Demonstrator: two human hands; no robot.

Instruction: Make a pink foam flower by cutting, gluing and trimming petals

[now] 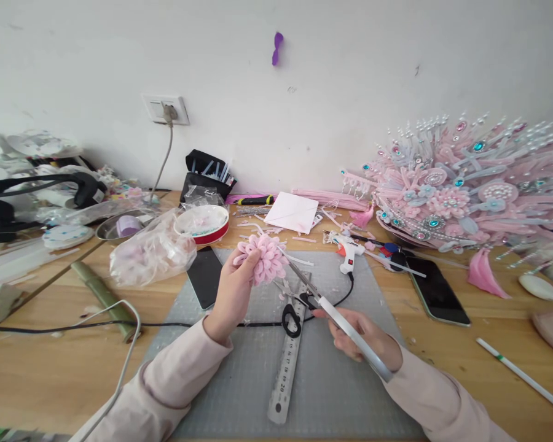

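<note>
A pink fuzzy flower [262, 258] with layered looped petals is pinched in my left hand [234, 293], thumb on its front. My right hand [360, 339] grips a tool with slim metal jaws and a white handle [348, 328]; I cannot tell whether it is pliers or scissors. The tool's tip reaches the right edge of the flower. Below them, black-handled scissors [291, 320] lie across a steel ruler [283, 383] on the grey cutting mat [230, 380].
A white glue gun [349, 253] rests right of centre, its black cable crossing the mat. Phones lie on both sides [204, 279] [439, 291]. A large beaded pink headdress [461, 184] stands right. Leftward are a plastic bag [152, 255], a red-rimmed tub [212, 238] and a bamboo piece [105, 301].
</note>
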